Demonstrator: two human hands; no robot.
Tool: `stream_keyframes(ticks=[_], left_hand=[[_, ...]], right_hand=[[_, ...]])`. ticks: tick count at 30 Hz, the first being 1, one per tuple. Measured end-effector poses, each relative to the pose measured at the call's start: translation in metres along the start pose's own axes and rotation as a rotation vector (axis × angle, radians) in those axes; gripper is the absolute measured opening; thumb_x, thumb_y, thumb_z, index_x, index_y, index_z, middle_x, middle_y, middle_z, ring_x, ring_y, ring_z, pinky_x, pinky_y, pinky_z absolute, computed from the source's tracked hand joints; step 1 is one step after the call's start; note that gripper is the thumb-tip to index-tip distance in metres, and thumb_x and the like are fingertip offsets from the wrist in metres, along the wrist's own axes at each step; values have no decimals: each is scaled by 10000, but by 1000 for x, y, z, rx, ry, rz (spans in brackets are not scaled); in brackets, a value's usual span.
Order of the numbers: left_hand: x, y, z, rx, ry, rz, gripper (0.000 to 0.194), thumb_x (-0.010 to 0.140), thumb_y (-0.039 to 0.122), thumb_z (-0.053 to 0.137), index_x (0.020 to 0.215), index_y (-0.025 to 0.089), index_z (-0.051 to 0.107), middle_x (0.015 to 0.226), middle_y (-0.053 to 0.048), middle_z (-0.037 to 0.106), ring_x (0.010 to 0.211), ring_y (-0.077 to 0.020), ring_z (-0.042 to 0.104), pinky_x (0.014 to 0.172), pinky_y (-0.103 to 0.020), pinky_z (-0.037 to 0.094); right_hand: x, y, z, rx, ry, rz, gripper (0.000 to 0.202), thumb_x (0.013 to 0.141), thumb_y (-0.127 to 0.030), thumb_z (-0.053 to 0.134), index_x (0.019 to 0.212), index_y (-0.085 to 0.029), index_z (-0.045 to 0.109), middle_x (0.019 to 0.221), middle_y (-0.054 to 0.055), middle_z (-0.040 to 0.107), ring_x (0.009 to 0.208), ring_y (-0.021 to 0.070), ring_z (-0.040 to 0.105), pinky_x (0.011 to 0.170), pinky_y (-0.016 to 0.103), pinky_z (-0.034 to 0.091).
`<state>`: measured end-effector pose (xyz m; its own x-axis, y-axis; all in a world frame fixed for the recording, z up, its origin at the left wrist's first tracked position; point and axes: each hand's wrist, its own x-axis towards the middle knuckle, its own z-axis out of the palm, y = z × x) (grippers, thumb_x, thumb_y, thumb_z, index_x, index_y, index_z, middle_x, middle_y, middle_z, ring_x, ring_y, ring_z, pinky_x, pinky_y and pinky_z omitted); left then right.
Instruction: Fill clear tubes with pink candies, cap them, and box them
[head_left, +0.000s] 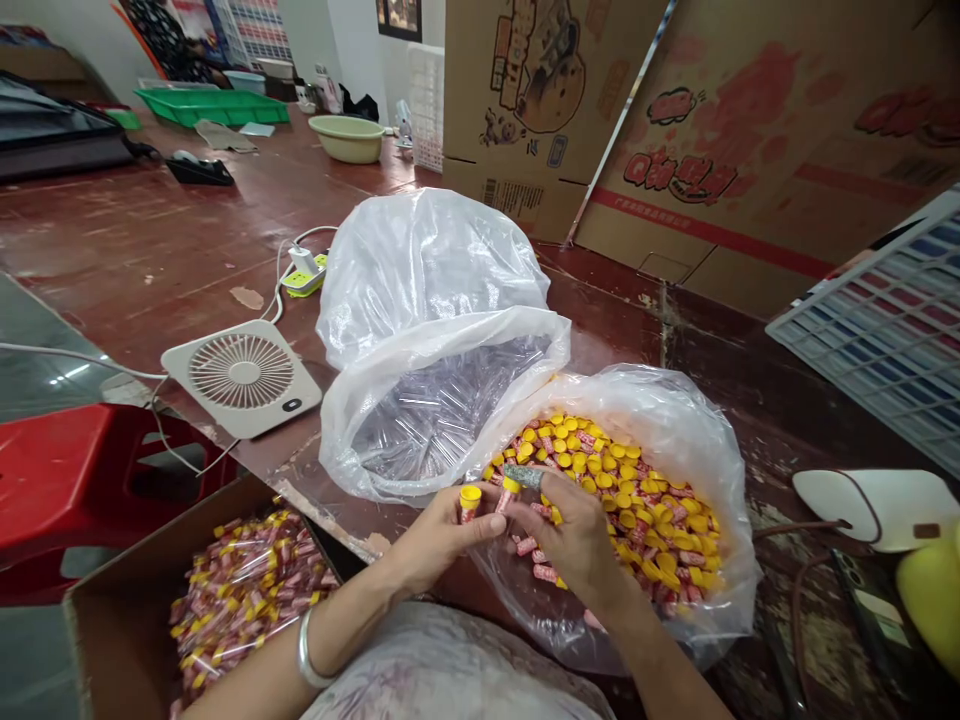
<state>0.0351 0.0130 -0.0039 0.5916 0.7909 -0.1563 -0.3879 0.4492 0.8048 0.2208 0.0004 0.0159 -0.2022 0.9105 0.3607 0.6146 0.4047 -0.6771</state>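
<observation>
My left hand (pixel 457 530) is closed around small pink tubes with yellow caps, one capped tube (pixel 470 503) standing up between its fingers. Beside it, my right hand (pixel 566 520) touches a second yellow-capped tube (pixel 508 494) with its fingertips; a grey wrap covers one finger. Both hands are over the near left edge of an open clear bag (pixel 720 450) full of yellow-capped pink tubes. Behind the hands stands another open bag (pixel 341 420) holding clear plastic sleeves or tubes. At the lower left a cardboard box (pixel 112 620) holds many capped tubes in clear wrapping.
A white fan (pixel 241 375) lies left of the bags, near a power strip (pixel 306 278) with cables. A red stool (pixel 52 480) is at far left. Large cartons (pixel 517 120) stand behind; a white crate (pixel 885 320) and a phone (pixel 874 600) are at right. Someone sits at upper left.
</observation>
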Motion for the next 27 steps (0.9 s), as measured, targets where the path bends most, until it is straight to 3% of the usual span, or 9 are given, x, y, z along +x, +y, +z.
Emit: stream_keyframes(ticks=[3, 6, 10, 13, 15, 17, 19, 23, 27], left_hand=[[1, 1, 1, -120, 32, -33, 264, 800, 326, 787, 945, 123, 699, 842, -65, 714, 777, -168, 680, 782, -279, 536], [3, -3, 4, -219, 12, -88, 287, 781, 334, 797, 941, 130, 676, 848, -73, 710, 744, -183, 696, 763, -315, 555], [4, -4, 2, -112, -36, -151, 330, 767, 387, 784, 902, 113, 659, 810, -68, 684, 718, -165, 665, 727, -286, 535], [2, 11, -14, 309, -3, -119, 272, 772, 356, 734, 902, 136, 640, 760, -26, 636, 692, -156, 604, 664, -264, 484], [-1, 27, -32, 830, 186, -17, 141, 791, 263, 669, 869, 154, 628, 786, -20, 608, 724, -170, 579, 675, -277, 460], [-5, 43, -53, 1365, 409, 30, 95, 816, 177, 582, 888, 160, 641, 887, -55, 608, 791, -205, 585, 690, -300, 453], [-7, 54, -72, 1746, 522, -43, 204, 846, 124, 501, 963, 160, 664, 990, -102, 606, 864, -247, 603, 667, -313, 451], [-8, 56, -87, 2032, 450, -235, 300, 901, 86, 389, 980, 144, 673, 1003, -140, 605, 872, -275, 626, 603, -319, 438], [-6, 54, -83, 1984, 430, -171, 274, 895, 106, 428, 1019, 141, 671, 1048, -150, 614, 946, -294, 623, 666, -342, 462]], right_hand=[[-3, -1, 6, -134, -55, -181, 463, 836, -480, 729, 1157, -182, 580, 1189, 154, 668, 1186, 326, 615, 991, 516, 540], [-9, -3, 19, -250, 19, -225, 519, 787, -462, 776, 1137, -164, 536, 1151, 181, 645, 1182, 351, 598, 996, 563, 523], [-11, -5, 28, -269, 22, -241, 542, 767, -463, 791, 1134, -171, 518, 1110, 164, 641, 1158, 347, 601, 1011, 580, 505], [-6, 2, 12, -275, -119, -258, 673, 753, -525, 793, 1244, -174, 497, 1263, 169, 604, 1266, 352, 538, 1066, 580, 464], [-4, 13, -7, -319, -139, -197, 638, 792, -505, 769, 1272, -183, 498, 1328, 161, 574, 1294, 341, 516, 1046, 539, 486], [-6, 27, -28, -425, -97, -90, 352, 881, -388, 703, 1139, -189, 570, 1178, 131, 639, 1140, 301, 608, 930, 468, 545], [-13, 39, -40, -530, -179, -4, 47, 931, -247, 631, 939, -205, 611, 942, 69, 664, 899, 237, 650, 779, 379, 557], [-31, 44, -36, -551, -520, -33, 123, 872, -99, 647, 882, -221, 638, 949, 36, 668, 882, 204, 614, 762, 322, 515], [-41, 39, -17, -546, -573, -88, 164, 842, -114, 688, 943, -229, 629, 1033, 43, 668, 1034, 235, 579, 910, 382, 484]])
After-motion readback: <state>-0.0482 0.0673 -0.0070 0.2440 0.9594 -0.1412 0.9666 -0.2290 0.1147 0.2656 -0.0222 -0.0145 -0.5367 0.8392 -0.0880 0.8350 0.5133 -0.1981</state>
